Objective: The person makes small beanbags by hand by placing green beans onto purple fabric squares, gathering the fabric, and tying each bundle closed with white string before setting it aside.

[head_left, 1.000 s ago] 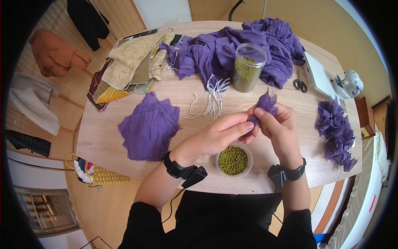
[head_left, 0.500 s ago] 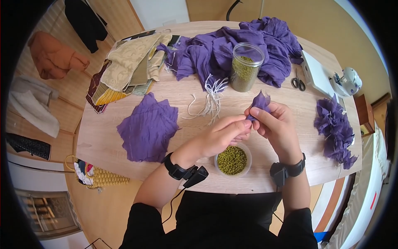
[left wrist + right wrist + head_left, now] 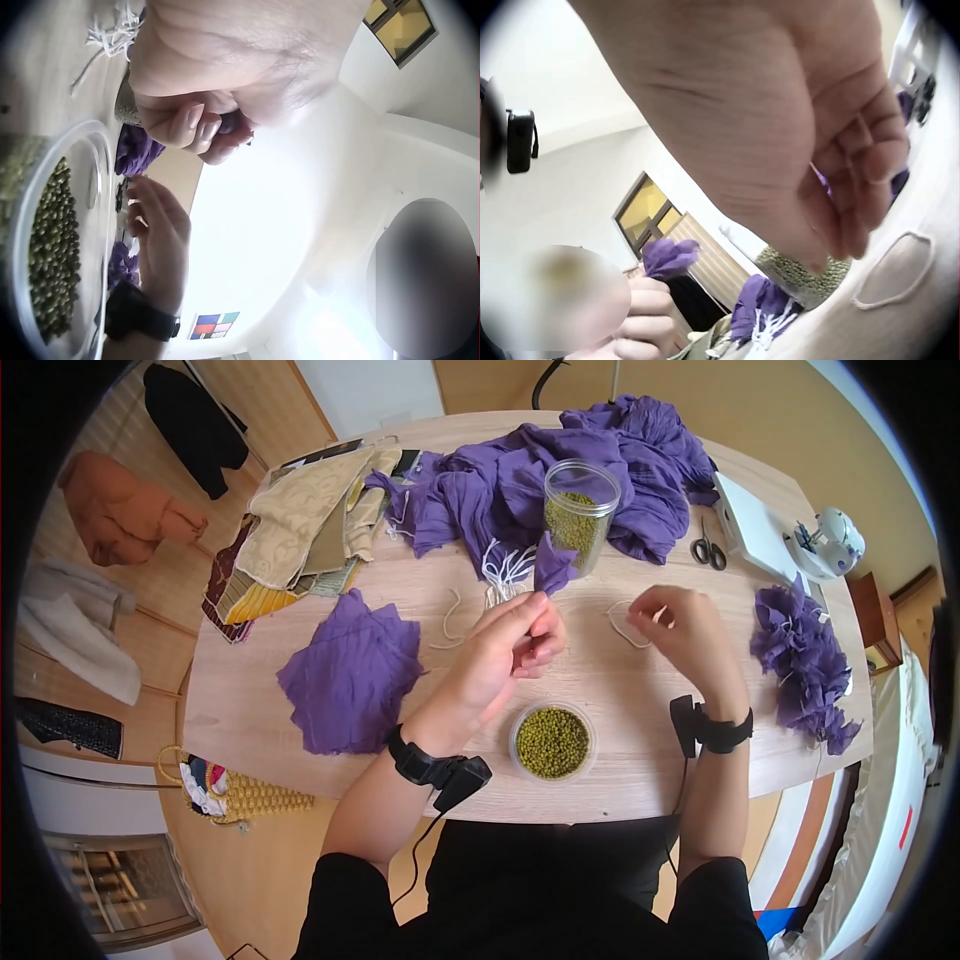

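My left hand point(image 3: 497, 655) pinches a small gathered purple cloth bundle point(image 3: 553, 565) by its lower end, its ragged top sticking up in front of the clear jar. To the right, my right hand point(image 3: 690, 635) hovers over the table with bent, relaxed fingers and nothing visible in them. Beside its fingertips a looped white string point(image 3: 622, 628) lies on the wood; the right wrist view shows this string point(image 3: 862, 304) apart from the fingers. A round tub of green beans point(image 3: 552, 743) stands below and between the hands. White strings point(image 3: 508, 570) lie behind my left hand.
Flat purple cloth pieces point(image 3: 352, 672) lie at left, patterned fabrics point(image 3: 300, 530) behind them. At the back are crumpled purple cloth point(image 3: 640, 480) and the bean jar point(image 3: 580, 525). Scissors point(image 3: 709, 552), a small sewing machine point(image 3: 838, 542) and ruffled purple cloth point(image 3: 800, 660) are at right.
My right hand has let go of the purple bundle and moved right. My left hand has carried the bundle left and away from me. The looped string has come into view.
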Motion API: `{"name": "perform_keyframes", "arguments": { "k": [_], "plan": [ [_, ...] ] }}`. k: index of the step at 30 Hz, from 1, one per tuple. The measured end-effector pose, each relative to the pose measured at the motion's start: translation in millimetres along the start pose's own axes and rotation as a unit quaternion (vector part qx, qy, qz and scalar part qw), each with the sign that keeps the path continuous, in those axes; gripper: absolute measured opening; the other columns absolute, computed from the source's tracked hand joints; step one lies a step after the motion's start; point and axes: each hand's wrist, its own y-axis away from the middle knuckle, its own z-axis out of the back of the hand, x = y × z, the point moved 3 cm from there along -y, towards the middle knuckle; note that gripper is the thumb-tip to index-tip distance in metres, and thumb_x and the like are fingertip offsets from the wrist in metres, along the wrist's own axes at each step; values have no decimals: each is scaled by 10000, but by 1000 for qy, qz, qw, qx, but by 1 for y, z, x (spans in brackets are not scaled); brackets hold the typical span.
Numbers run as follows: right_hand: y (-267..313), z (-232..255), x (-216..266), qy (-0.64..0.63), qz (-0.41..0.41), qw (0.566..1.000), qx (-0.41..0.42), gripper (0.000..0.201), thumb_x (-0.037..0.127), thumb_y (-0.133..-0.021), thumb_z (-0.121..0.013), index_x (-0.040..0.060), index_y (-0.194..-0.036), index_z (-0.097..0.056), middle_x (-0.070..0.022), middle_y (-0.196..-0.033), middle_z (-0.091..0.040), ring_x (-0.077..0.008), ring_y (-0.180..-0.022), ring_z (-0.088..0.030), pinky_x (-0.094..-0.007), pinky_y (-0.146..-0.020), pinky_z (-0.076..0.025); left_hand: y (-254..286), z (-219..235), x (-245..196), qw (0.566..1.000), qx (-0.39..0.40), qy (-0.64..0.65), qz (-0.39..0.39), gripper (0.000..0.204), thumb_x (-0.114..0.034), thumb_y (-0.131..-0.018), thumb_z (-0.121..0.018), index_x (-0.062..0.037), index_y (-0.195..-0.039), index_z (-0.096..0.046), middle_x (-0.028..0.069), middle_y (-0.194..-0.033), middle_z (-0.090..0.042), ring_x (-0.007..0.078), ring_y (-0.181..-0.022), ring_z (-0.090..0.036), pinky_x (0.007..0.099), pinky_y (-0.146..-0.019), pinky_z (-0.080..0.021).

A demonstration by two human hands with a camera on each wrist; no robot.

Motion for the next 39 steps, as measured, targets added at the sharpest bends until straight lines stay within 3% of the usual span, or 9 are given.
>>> {"name": "perform_keyframes", "arguments": {
  "k": [3,7,11,13,14,17,23,28,39],
  "plan": [
    [4,-13,-8,123,16,992,37,137,126,-846,-754,-8,-863,-736,-185,-881,-741,-363,-829,-722,-438,-770,-569,-1,1,-2,1000,-9,10,-4,377,-410,-1135,-465,-176,-845,-405,-25,-756,-431,56,-631,-312,224,-567,-257],
    [4,-19,-12,158,18,986,47,113,107,-845,-741,-4,-863,-737,-182,-860,-731,-353,-834,-726,-432,-771,-571,-1,0,-2,999,-19,24,-14,373,-392,-1125,-469,-175,-832,-393,-28,-749,-407,62,-633,-312,228,-576,-265],
    [1,-19,-9,141,17,988,55,113,91,-886,-735,-18,-904,-713,-136,-842,-725,-238,-706,-691,-360,-670,-550,0,2,-1,999,-16,37,-21,353,-368,-1117,-468,-172,-835,-388,-24,-781,-420,74,-658,-342,243,-598,-289],
    [-4,-16,-6,-133,7,991,30,144,131,-987,-676,-11,-963,-680,-102,-795,-730,-179,-652,-683,-314,-579,-516,1,-1,-4,995,-35,85,-32,335,-343,-1112,-463,-169,-836,-386,-3,-823,-443,98,-715,-395,263,-644,-329],
    [-5,-14,0,-133,10,991,32,144,131,-987,-676,-11,-963,-680,-102,-795,-730,-179,-652,-683,-314,-579,-516,0,1,-3,995,-36,85,-35,335,-343,-1112,-463,-169,-836,-386,-3,-823,-443,98,-715,-395,263,-644,-329],
    [2,-10,19,-381,-74,916,99,111,172,-1081,-588,65,-1105,-607,-32,-782,-686,-63,-631,-608,-198,-534,-428,-2,0,-1,994,8,80,-68,321,-347,-1110,-470,-162,-854,-412,24,-887,-496,131,-828,-480,291,-746,-386],
    [13,-27,41,-404,-65,907,100,100,142,-1074,-612,44,-1088,-629,22,-753,-639,-36,-635,-574,-198,-534,-407,-1,-10,3,990,-7,-41,-136,326,-320,-1159,-427,-128,-904,-494,62,-1108,-600,165,-1079,-527,389,-1020,-404],
    [17,-43,45,-327,-12,944,25,105,94,-1040,-682,-8,-1059,-667,30,-769,-644,-28,-680,-587,-190,-602,-435,-4,-7,14,991,-7,-19,-134,347,-341,-1164,-429,-120,-920,-539,36,-1164,-591,147,-1059,-466,345,-1016,-350],
    [16,-41,49,-335,-54,937,80,128,79,-1016,-710,-17,-1093,-674,25,-801,-665,-31,-709,-627,-184,-623,-480,-2,-7,10,982,-21,55,-177,302,-306,-1149,-473,-113,-917,-486,51,-1070,-517,150,-1010,-458,328,-1003,-384]
  ]
}}
